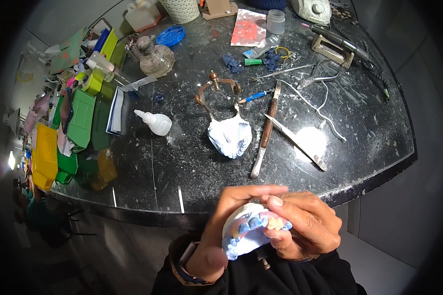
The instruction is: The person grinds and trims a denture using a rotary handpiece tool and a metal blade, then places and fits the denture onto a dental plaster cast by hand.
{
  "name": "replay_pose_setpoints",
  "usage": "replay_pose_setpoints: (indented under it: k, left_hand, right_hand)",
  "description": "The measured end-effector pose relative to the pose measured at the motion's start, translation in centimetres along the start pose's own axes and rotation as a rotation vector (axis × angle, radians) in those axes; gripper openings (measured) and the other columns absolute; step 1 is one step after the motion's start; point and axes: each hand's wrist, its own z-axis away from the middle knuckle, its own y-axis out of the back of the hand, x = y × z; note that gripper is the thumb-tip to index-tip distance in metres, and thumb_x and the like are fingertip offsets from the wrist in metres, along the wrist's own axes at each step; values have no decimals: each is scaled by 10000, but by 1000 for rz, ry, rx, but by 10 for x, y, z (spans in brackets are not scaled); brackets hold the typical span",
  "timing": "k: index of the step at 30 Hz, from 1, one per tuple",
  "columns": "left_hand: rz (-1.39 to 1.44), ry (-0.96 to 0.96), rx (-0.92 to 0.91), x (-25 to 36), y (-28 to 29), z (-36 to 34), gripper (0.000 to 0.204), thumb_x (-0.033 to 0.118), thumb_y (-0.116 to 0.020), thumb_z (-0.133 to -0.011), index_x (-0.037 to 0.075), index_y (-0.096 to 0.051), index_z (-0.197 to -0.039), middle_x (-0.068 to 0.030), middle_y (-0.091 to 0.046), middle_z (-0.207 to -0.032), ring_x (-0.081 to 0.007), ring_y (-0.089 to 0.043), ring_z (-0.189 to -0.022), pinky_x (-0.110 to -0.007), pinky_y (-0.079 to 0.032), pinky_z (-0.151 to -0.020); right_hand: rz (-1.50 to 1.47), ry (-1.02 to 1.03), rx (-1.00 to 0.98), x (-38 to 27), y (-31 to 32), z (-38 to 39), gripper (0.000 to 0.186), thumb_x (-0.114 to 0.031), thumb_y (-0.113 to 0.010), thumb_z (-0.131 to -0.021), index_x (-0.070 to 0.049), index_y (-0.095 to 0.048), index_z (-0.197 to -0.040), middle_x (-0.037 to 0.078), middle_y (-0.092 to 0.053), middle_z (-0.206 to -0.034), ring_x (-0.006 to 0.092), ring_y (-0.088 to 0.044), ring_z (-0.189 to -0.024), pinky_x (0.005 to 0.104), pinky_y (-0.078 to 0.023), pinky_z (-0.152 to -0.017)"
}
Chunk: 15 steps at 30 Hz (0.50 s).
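A blue and white dental cast (255,239) with pink gum areas is held above my lap, just off the near table edge. My left hand (212,241) wraps round its back and left side. The fingers of my right hand (311,222) close on its right end, around some cream-coloured teeth (275,223). Whether those teeth are loose or fixed, I cannot tell. On the table ahead lies a metal articulator (213,84) with another pale blue cast (230,137) attached. To its right rest a wooden-handled knife (269,123) and metal tweezers (296,141).
A white dropper bottle (157,124) lies left of the articulator. Green and yellow bins (81,118) line the left edge. Farther back are a glass burner bottle (155,59), a blue pencil (255,96), pliers (322,77) and a handpiece (337,42) on its stand.
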Motion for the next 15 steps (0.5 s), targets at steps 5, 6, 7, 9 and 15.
replay_pose_setpoints:
  k: [5,6,7,9,15]
  left_hand:
    - [214,171,-42,-4,4,-5,787,549,-472,-781,-77,-275,-1215,-196,-402,-1165,-198,-439,-1074,-327,-348,-924]
    - [208,163,-36,-7,7,-3,787,549,-472,-781,-77,-275,-1215,-196,-402,-1165,-198,-439,-1074,-327,-348,-924]
    - [286,164,-69,-10,9,1,779,532,-483,-774,-69,-271,-1223,-180,-411,-1160,-190,-438,-1070,-322,-339,-927]
    - [360,161,-100,-12,11,7,772,514,-494,-768,-61,-267,-1231,-165,-419,-1156,-183,-437,-1066,-316,-330,-929]
    - [220,276,94,-4,5,13,757,546,-443,-714,-71,-436,-1153,-142,-537,-1045,-193,-523,-928,-311,-399,-840]
  right_hand:
    - [131,54,31,0,0,0,305,-120,-729,-678,35,-637,-925,123,-645,-809,184,-639,-662,263,-531,-538]
    - [173,64,25,-1,1,-1,303,-128,-729,-680,28,-639,-922,110,-648,-807,175,-636,-659,258,-525,-545]
    - [216,75,19,-3,1,-1,301,-137,-729,-681,22,-640,-920,97,-650,-806,166,-633,-655,253,-520,-552]
    - [219,73,9,-4,0,-2,298,-140,-727,-682,18,-641,-920,92,-651,-801,162,-631,-654,249,-513,-555]
    - [201,47,6,-1,-4,-3,268,-129,-720,-672,11,-650,-890,86,-654,-793,170,-619,-637,241,-492,-560]
